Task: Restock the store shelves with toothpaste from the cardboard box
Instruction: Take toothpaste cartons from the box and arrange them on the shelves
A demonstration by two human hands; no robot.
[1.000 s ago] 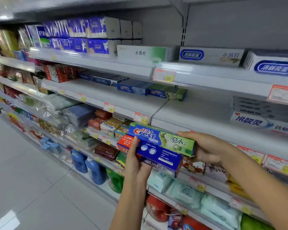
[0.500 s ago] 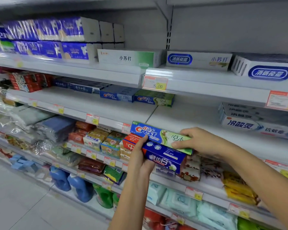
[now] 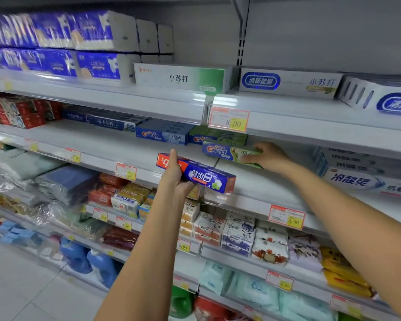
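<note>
My left hand (image 3: 175, 176) grips a red and blue toothpaste box (image 3: 204, 176) at its left part, held level in front of the middle shelf (image 3: 116, 147). My right hand (image 3: 269, 156) holds a blue and green Crest toothpaste box (image 3: 227, 152) by its right end, low over the shelf and just in front of the green Crest boxes (image 3: 218, 135) at the back. Blue Crest boxes (image 3: 164, 134) lie to their left. The cardboard box is not in view.
Price tags (image 3: 228, 121) line the shelf edges. White toothpaste boxes (image 3: 287, 82) sit on the top shelf, more of them (image 3: 357, 179) at the right of the middle shelf. Soap bars (image 3: 127, 198) and detergent bottles (image 3: 88, 260) fill the lower shelves.
My right hand has lifted the green Crest box off the stack and carried it up and back onto the middle shelf. My left hand raised the red and blue box slightly.
</note>
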